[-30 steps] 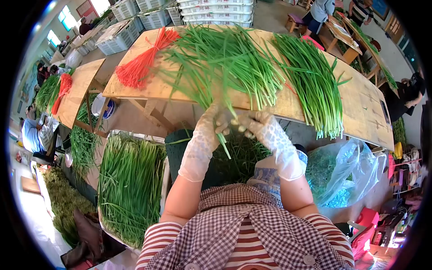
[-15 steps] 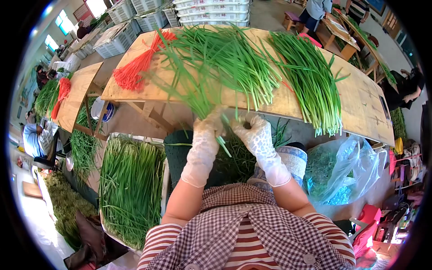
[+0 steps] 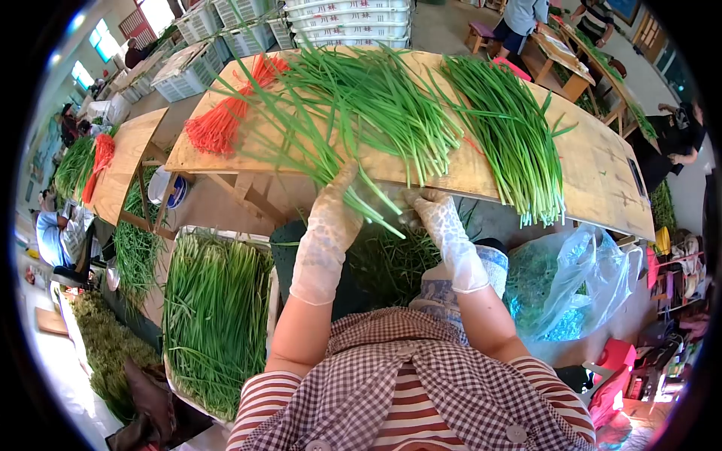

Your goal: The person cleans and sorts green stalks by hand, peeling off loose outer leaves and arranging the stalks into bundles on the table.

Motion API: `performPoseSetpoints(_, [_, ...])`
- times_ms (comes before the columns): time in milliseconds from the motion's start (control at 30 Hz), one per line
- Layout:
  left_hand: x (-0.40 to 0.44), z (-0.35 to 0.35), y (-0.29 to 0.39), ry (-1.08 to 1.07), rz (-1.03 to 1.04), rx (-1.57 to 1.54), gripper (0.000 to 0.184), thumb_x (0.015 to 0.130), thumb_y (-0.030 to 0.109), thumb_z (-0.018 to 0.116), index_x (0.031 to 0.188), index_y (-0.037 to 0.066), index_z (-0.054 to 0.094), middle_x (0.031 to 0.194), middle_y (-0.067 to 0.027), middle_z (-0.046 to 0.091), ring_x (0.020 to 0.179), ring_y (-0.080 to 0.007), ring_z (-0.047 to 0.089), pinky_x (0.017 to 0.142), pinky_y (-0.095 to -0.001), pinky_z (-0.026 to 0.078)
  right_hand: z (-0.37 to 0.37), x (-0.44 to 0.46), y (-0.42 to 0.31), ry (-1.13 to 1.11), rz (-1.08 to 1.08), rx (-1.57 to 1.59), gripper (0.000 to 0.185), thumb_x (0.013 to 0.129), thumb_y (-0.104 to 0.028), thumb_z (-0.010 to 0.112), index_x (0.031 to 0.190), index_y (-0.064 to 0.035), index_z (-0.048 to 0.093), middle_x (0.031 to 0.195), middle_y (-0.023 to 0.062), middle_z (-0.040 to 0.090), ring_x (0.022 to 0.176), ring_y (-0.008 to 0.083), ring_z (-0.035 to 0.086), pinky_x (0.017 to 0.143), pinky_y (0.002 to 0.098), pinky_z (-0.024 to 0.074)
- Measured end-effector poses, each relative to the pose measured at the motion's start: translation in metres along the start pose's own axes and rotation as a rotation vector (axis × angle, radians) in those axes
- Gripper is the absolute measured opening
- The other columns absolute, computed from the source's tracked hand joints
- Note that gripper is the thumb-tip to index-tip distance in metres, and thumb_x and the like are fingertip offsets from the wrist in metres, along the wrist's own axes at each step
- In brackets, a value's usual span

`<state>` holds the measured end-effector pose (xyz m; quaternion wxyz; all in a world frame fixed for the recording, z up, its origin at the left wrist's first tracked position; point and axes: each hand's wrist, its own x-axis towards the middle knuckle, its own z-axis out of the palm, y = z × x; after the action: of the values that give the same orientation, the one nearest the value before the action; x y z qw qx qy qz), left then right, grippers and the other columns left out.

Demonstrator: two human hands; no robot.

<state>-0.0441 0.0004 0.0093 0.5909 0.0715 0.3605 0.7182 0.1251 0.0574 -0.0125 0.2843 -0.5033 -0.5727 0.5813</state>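
Observation:
Gloved, my left hand [image 3: 336,207] is wrapped round a small bunch of green stalks [image 3: 320,154], whose pale ends point toward my right hand and whose leaves fan out over the table. My right hand [image 3: 430,212], also gloved, has its fingers drawn together beside the pale ends; whether it pinches anything is too small to tell. On the wooden table [image 3: 602,177] lie a loose pile of green stalks [image 3: 383,101] and, right of it, a neater bundle [image 3: 515,135]. Red ties [image 3: 218,124] lie at the table's left.
A crate of green leaves [image 3: 214,323] stands low at my left. Under the table are loose leaves [image 3: 391,263]. A clear plastic bag [image 3: 583,282] sits at the right. Stacked white crates [image 3: 350,22] are behind the table. People work at other tables [image 3: 568,60].
The held bunch has swung, its pale ends now pointing further right. My left hand has shifted slightly left and up. The view has moved a little.

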Motion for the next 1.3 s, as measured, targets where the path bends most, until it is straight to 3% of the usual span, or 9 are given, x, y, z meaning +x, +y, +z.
performPoseSetpoints(133, [0.002,-0.006,-0.008,0.130,-0.012,0.093,0.028,0.092,0.024,0.061,0.110,0.003,0.062,0.090,-0.0069,0.066,0.074,-0.0193,0.060,0.068,-0.0355,0.054,0.006,-0.006,0.006,-0.061,-0.060,0.032,0.027,0.088,-0.026,0.065,0.096,-0.0008,0.070,0.080,0.0103,0.071,0.061,0.0113,0.064,0.062,0.0251,0.0507])
performPoseSetpoints(200, [0.000,-0.012,-0.016,0.086,0.029,0.253,0.028,0.090,0.020,0.064,0.110,0.001,0.060,0.091,-0.0089,0.066,0.079,-0.0206,0.063,0.068,-0.0365,0.054,0.008,-0.022,0.005,0.071,-0.420,-0.556,0.023,0.086,-0.027,0.063,0.089,-0.0061,0.069,0.079,0.0156,0.068,0.070,0.0283,0.066,0.065,0.0374,0.0526])
performPoseSetpoints(267, [0.004,-0.015,-0.022,0.028,0.043,0.506,0.028,0.088,0.017,0.065,0.108,-0.001,0.060,0.091,-0.0102,0.066,0.081,-0.0216,0.064,0.068,-0.0369,0.054,0.015,-0.035,0.005,0.106,-0.696,-0.822,0.019,0.083,-0.023,0.066,0.093,-0.0078,0.070,0.079,0.0143,0.068,0.066,0.0273,0.066,0.062,0.0375,0.0524])
performPoseSetpoints(400, [-0.007,0.003,-0.004,-0.090,0.065,0.222,0.025,0.087,0.014,0.067,0.105,-0.002,0.060,0.086,-0.0120,0.066,0.076,-0.0223,0.066,0.068,-0.0319,0.056,0.000,-0.046,-0.027,0.206,-0.902,-0.809,0.015,0.080,-0.022,0.067,0.087,-0.0083,0.068,0.079,0.0137,0.066,0.069,0.0298,0.065,0.060,0.0400,0.0517])
performPoseSetpoints(500, [-0.023,0.029,0.024,-0.123,0.120,0.263,0.023,0.091,0.019,0.062,0.105,0.001,0.060,0.076,-0.0007,0.059,0.053,-0.0096,0.050,0.053,-0.0247,0.048,-0.015,-0.025,-0.069,0.629,-0.751,-0.845,0.026,0.083,-0.031,0.066,0.098,-0.0103,0.070,0.082,0.0126,0.069,0.071,0.0262,0.066,0.059,0.0350,0.0510])
performPoseSetpoints(667, [-0.051,0.077,0.070,-0.586,0.168,0.021,0.023,0.092,0.025,0.061,0.106,0.007,0.060,0.060,0.0081,0.034,0.047,-0.0032,0.031,0.044,-0.0185,0.032,-0.029,0.053,-0.050,0.537,-0.485,-1.122,0.025,0.079,-0.031,0.069,0.083,-0.0067,0.072,0.076,0.0132,0.069,0.074,0.0291,0.067,0.069,0.0352,0.0521])
performPoseSetpoints(867, [-0.010,0.032,0.011,-0.013,-0.027,0.288,0.022,0.089,0.032,0.065,0.097,0.012,0.057,0.057,0.0077,0.034,0.045,-0.0063,0.032,0.046,-0.0238,0.035,-0.023,-0.011,-0.054,0.228,-0.352,-0.374,0.031,0.079,-0.032,0.067,0.089,-0.0035,0.073,0.073,0.0167,0.068,0.064,0.0227,0.067,0.064,0.0350,0.0531])
performPoseSetpoints(967, [-0.009,0.019,-0.013,-0.063,-0.173,0.181,0.019,0.088,0.027,0.067,0.095,0.011,0.059,0.056,0.0063,0.035,0.043,-0.0082,0.032,0.047,-0.0256,0.033,-0.010,-0.035,-0.032,-0.052,-0.152,-0.134,0.030,0.083,-0.027,0.068,0.098,-0.0010,0.071,0.074,0.0110,0.069,0.064,0.0125,0.064,0.062,0.0274,0.0512])
performPoseSetpoints(1300, [0.000,-0.005,-0.033,-0.053,0.005,0.387,0.014,0.087,0.018,0.067,0.089,0.006,0.061,0.055,0.0040,0.037,0.046,-0.0094,0.037,0.049,-0.0281,0.038,0.006,-0.036,0.002,-0.053,-0.145,0.349,0.024,0.080,-0.017,0.075,0.093,0.0018,0.069,0.073,0.0058,0.068,0.063,0.0098,0.060,0.059,0.0210,0.0469])
